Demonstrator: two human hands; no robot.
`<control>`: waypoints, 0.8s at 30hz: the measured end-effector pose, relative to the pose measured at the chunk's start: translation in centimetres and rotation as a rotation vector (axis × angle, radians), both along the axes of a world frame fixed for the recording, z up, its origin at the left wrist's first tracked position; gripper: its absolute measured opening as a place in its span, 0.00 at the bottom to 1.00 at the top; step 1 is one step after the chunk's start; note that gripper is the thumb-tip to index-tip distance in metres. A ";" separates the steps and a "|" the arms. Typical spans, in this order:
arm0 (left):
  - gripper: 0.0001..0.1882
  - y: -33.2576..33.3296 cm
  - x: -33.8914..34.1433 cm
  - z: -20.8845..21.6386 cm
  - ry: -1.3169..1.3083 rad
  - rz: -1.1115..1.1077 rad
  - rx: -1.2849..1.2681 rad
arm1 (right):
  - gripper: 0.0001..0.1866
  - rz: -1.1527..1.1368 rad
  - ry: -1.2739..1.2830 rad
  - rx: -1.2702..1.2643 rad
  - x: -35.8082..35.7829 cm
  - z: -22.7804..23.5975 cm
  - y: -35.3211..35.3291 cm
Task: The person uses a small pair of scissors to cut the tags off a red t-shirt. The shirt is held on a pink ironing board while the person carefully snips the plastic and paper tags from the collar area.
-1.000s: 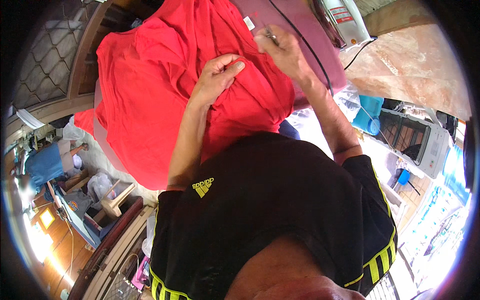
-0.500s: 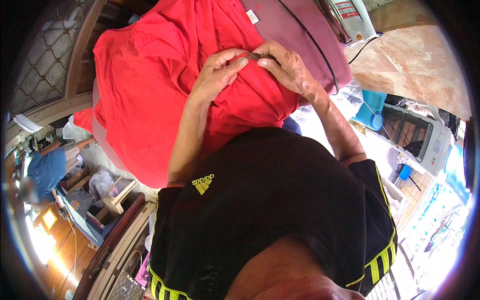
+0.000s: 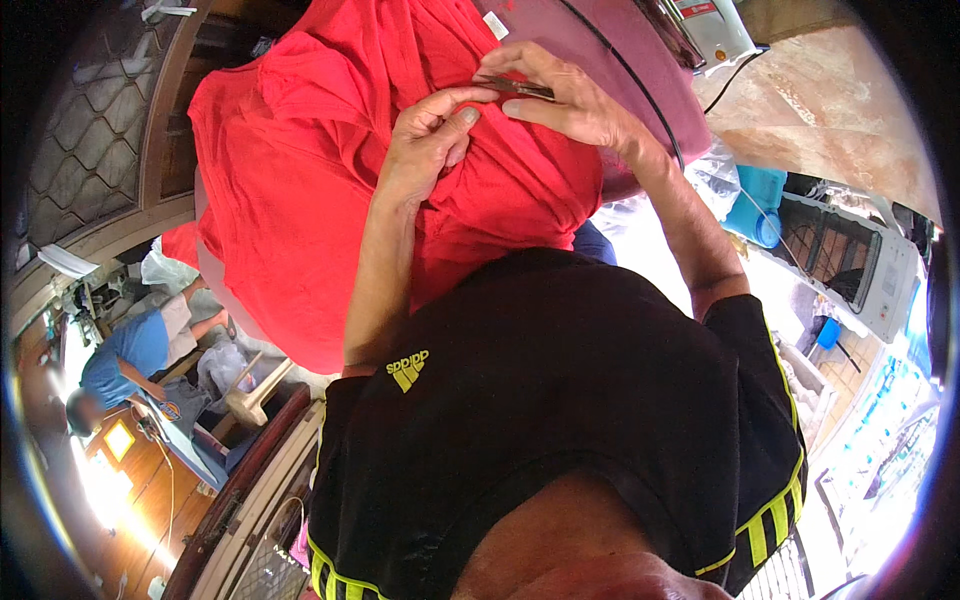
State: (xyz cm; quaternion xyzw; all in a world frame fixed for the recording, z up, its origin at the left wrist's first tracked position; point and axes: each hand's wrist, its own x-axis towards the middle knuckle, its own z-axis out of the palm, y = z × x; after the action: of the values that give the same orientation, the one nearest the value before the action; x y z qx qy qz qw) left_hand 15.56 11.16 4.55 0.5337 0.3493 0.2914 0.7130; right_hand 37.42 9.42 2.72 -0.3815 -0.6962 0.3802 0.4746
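Observation:
A bright red cloth garment lies bunched in front of me. With thumb and forefinger pressed together, my left hand pinches a bit of its fabric. Just right of it, my right hand holds small dark metal thread snips between thumb and fingers, pointing toward the left fingertips. The snips hover at the cloth; whether the blades touch it I cannot tell. A small white label shows at the garment's upper edge.
Beneath the garment is a mauve padded surface, crossed by a black cable. A white appliance stands at its far right. A blue container sits further right. At left, another person in a blue shirt is near a board.
My right hand has risen away from the left, its fingers looser, so the snips show more fully. My left hand still pinches the cloth. The person at left has shifted.

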 end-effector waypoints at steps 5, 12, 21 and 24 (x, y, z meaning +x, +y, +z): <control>0.12 0.1 0.4 0.2 -0.038 0.030 -0.057 | 0.16 0.057 -0.090 -0.213 1.5 -0.6 1.4; 0.11 0.2 1.1 0.2 -0.047 0.081 -0.124 | 0.20 -0.188 -0.096 -0.203 -0.9 3.3 -3.8; 0.10 0.4 1.5 0.1 -0.108 0.086 -0.180 | 0.18 -0.293 0.055 -0.139 -2.1 0.3 -4.2; 0.09 0.5 1.4 -0.1 -0.143 0.072 -0.151 | 0.15 -0.338 -0.099 0.047 -2.1 1.5 -4.4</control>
State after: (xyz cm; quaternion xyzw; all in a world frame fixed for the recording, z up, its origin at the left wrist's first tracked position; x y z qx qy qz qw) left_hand 16.97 11.68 4.48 0.4436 0.3374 0.3270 0.7632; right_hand 35.33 5.02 4.20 -0.5002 -0.6533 0.2596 0.5055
